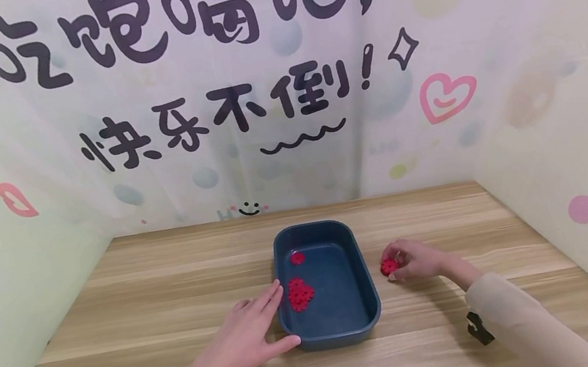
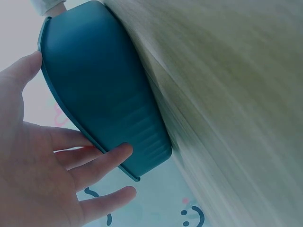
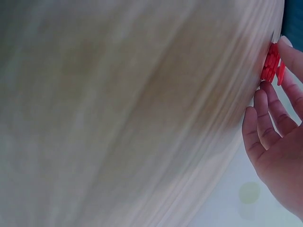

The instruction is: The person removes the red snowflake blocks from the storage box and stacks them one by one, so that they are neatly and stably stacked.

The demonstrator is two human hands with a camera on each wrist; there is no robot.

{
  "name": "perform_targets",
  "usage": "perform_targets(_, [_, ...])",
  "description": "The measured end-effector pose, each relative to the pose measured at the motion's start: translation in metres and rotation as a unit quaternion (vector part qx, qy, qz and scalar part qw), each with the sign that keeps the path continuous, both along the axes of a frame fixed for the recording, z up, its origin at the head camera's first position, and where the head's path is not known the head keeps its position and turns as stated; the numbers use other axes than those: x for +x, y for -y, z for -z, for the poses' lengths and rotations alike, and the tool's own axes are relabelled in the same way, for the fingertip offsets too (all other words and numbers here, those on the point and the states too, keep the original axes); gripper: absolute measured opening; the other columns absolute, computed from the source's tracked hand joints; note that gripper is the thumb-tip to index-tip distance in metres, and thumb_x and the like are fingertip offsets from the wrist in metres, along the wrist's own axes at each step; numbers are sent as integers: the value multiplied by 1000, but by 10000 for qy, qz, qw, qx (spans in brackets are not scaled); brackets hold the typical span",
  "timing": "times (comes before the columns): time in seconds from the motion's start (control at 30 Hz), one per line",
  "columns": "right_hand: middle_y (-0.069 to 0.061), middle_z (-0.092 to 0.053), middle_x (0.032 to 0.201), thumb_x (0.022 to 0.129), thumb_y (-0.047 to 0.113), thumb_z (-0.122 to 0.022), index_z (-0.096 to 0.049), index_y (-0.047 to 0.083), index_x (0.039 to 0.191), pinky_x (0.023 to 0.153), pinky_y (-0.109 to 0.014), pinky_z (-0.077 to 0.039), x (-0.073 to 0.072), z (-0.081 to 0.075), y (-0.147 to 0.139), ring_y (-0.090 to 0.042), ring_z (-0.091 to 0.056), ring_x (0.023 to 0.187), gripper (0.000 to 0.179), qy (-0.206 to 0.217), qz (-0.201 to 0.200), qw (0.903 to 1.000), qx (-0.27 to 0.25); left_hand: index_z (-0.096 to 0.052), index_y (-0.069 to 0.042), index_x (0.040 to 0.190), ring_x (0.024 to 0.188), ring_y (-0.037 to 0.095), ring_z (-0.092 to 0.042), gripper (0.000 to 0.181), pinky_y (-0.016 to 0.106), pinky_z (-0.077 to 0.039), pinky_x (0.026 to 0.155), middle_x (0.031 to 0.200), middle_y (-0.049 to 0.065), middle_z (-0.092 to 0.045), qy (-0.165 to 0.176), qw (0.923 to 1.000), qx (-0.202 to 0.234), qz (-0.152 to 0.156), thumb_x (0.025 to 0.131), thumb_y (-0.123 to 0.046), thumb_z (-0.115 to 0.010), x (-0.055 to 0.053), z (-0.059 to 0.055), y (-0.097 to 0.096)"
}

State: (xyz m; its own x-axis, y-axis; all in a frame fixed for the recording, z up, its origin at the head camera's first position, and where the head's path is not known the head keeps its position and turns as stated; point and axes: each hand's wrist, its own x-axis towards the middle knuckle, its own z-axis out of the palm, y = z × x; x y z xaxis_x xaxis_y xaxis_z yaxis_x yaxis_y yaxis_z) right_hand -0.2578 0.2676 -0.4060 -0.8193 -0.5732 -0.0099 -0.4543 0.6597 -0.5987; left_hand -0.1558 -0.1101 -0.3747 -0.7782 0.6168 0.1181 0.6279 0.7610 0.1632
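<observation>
A deep blue rectangular tray (image 1: 345, 333) stands on the table, with several small red notched discs (image 1: 299, 297) in its left half and a single one farther back. My left hand (image 1: 243, 337) rests against the tray's left rim, its fingers extended and the thumb at the near corner; in the left wrist view that hand (image 2: 42, 165) touches the rim from outside. To the right of the tray, my right hand (image 1: 416, 259) is at a small stack of red discs (image 3: 270, 64). Thumb and fingertip pinch one red disc (image 3: 281, 73), tilted slightly off the stack.
The wood-grain table (image 1: 172, 284) meets a printed curtain (image 1: 292, 171) at the back and pale walls at both sides. A black strap (image 1: 480, 328) shows beneath the right sleeve.
</observation>
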Motion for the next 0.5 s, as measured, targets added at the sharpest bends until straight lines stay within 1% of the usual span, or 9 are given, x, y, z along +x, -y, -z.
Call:
perform_targets(0.3, [-1,-52,87,73,10,-70,-57,7,97,69,-32,-43,0,0,1,-17,-50,78,27,-63,-40,10000,5,-36,0,133,115,24,-42,84,47,-35,89,139,11,-30,-7,10000,-3,21,80,-66,-39,0,0,1])
perform_targets(0.5, [0,-51,86,72,13,-71,-57,9,96,68,-31,-43,0,1,1,-16,-49,77,28,-185,47,9998,100,-37,0,133,115,24,-43,86,46,-35,89,139,11,-31,-33,10000,-21,17,79,-67,-37,0,0,1])
